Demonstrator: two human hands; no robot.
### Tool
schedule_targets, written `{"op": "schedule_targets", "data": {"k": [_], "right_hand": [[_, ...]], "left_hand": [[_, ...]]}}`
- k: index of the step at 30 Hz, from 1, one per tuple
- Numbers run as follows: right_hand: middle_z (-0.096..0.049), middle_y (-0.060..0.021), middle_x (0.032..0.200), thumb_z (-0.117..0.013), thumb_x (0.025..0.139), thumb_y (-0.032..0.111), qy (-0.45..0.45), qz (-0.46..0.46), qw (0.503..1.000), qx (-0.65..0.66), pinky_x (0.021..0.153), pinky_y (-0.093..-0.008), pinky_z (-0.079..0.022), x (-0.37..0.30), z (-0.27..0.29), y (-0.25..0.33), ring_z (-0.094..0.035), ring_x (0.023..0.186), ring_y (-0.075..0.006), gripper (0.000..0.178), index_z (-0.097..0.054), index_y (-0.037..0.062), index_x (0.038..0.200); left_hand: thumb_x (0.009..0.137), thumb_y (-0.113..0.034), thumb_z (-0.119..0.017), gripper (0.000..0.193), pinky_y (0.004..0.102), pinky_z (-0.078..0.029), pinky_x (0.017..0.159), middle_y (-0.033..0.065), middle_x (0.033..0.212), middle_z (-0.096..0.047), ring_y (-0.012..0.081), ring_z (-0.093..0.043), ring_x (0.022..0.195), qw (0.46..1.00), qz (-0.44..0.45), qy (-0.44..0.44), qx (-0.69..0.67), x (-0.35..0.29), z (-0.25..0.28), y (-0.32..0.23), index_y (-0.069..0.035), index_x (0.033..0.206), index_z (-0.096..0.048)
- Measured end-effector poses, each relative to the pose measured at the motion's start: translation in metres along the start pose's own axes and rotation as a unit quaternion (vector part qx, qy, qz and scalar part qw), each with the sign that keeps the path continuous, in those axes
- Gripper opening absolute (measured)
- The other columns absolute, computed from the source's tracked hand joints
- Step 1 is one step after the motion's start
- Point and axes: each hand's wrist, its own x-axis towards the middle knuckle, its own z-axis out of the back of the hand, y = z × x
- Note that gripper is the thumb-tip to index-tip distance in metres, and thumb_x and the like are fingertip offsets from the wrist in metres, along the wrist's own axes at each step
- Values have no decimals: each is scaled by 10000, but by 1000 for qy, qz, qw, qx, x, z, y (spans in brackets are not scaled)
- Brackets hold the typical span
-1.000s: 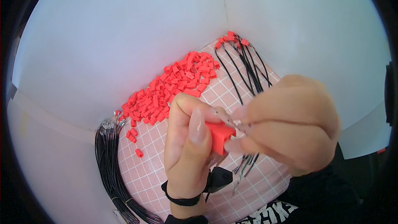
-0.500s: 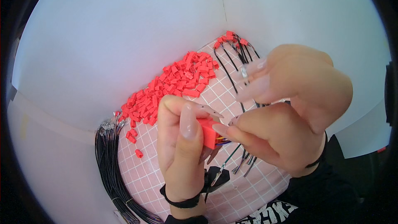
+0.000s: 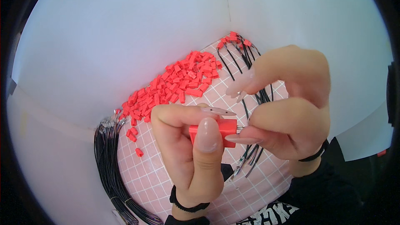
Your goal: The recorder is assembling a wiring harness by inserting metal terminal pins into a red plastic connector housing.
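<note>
Beside my left wrist lies a bundle of thin black wires. Left hand pinches a small red plastic housing steady, so right hand's pressed fingertips can meet its metal pin end above the pink gridded mat.

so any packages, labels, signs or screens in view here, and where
No packages, signs or screens.
White printed lettering on the black garment: bottom edge, below the right hand; partly cut off.
Pink square-gridded mat: under both hands, pale lines, no label visible.
</note>
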Motion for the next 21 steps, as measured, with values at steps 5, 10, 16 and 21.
{"op": "schedule_targets", "data": {"k": [5,10,16,21], "right_hand": [[-504,-76,888,-661,647,229,-70,107,990,-54,563,-249,-400,-2,-9,-5,-498,713,-181,225,-485,88,653],[-503,-68,882,-671,590,150,-81,101,991,-37,557,-251,-409,-3,-11,-1,-495,698,-187,210,-484,80,654],[-511,-66,857,-676,565,133,-41,57,997,-38,567,-247,-411,-3,-11,-1,-502,704,-193,209,-491,75,644],[-498,-74,806,-686,626,206,-33,-27,998,56,551,-251,-384,-3,-11,-1,-480,667,-179,235,-498,66,647]], "left_hand": [[878,-305,-378,297,218,-339,665,68,788,-456,102,-420,703,994,-15,8,107,0,-3,-1,-7,880,-388],[852,-151,-453,178,187,-373,618,82,813,-507,69,-461,667,998,61,11,-32,1,1,1,0,899,-371],[853,-181,-461,188,162,-352,552,45,778,-486,44,-419,606,987,128,-19,-99,4,-2,-2,-18,898,-379],[851,-217,-461,220,161,-352,550,64,816,-500,46,-421,624,993,102,20,-61,2,8,5,-22,908,-377]]}}
